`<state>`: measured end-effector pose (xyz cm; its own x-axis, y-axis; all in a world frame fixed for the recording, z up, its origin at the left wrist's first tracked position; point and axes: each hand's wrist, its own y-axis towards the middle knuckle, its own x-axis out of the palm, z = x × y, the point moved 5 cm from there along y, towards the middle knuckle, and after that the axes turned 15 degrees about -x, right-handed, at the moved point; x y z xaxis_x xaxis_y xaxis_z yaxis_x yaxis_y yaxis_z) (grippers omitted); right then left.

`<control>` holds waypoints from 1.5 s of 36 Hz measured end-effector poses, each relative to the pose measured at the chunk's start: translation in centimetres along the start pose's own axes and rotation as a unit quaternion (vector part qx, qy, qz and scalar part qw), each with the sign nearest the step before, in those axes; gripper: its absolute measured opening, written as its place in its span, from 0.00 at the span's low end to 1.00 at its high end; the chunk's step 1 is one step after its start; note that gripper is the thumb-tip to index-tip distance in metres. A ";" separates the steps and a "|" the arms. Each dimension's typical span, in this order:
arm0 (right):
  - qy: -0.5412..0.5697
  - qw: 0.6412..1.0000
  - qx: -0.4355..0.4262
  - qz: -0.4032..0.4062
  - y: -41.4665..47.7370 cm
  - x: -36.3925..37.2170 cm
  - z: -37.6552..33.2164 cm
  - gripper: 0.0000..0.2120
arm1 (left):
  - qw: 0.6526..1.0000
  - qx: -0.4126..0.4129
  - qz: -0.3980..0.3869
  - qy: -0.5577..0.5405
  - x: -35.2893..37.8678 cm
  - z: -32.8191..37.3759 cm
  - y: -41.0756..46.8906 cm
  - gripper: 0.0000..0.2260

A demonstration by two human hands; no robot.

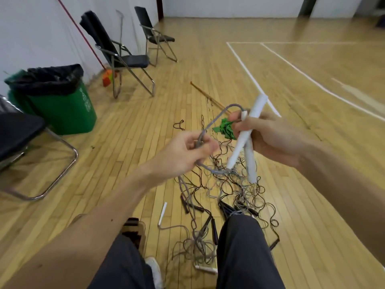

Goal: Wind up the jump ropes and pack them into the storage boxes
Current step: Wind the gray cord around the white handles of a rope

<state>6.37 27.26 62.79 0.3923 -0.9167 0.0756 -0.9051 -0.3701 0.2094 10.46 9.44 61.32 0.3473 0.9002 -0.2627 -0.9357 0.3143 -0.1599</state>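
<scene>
I am gripping two white handles (250, 130) in my right hand (270, 138). My fingers are curling round them where they cross. One end is pointing up and away from me, and the other ends are slanting down toward the floor.

My left hand (185, 155) is pinching the grey rope (216, 118) between thumb and fingers. The rope is arching from the top of the handles across to my left hand, then looping back underneath to the lower handle end.

Below my hands, a tangle of thin ropes (231, 184) with dark handles is lying on the wooden floor (145, 132), spreading between my knees and beyond them. A loose white handle (162, 213) is lying just left of the tangle.

By my left knee a clear container (143, 227) is sitting, its dark contents too blurred to make out. A green bin (66, 109) with a black liner is standing far to the left, with a folding chair (125, 57) beyond it by the wall.
</scene>
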 end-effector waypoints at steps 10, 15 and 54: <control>0.288 0.953 0.090 0.007 -3.1 1.7 2.4 0.28 | 0.983 0.075 0.130 0.102 -5.1 4.7 -1.5 0.08; 0.234 0.957 0.105 -0.139 -4.3 2.9 3.7 0.15 | 0.979 0.066 0.146 0.124 -6.0 5.1 -1.4 0.08; -0.450 0.891 -0.051 -0.033 -4.2 -3.9 -4.4 0.07 | 0.926 -0.116 0.107 0.342 -5.9 -8.7 -1.2 0.06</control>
<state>9.33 33.04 65.89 0.1115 -0.6601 -0.7429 -0.8472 -0.4539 0.2761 10.05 1.17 54.81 0.1883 0.5069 -0.8412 -0.9766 0.0062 -0.2149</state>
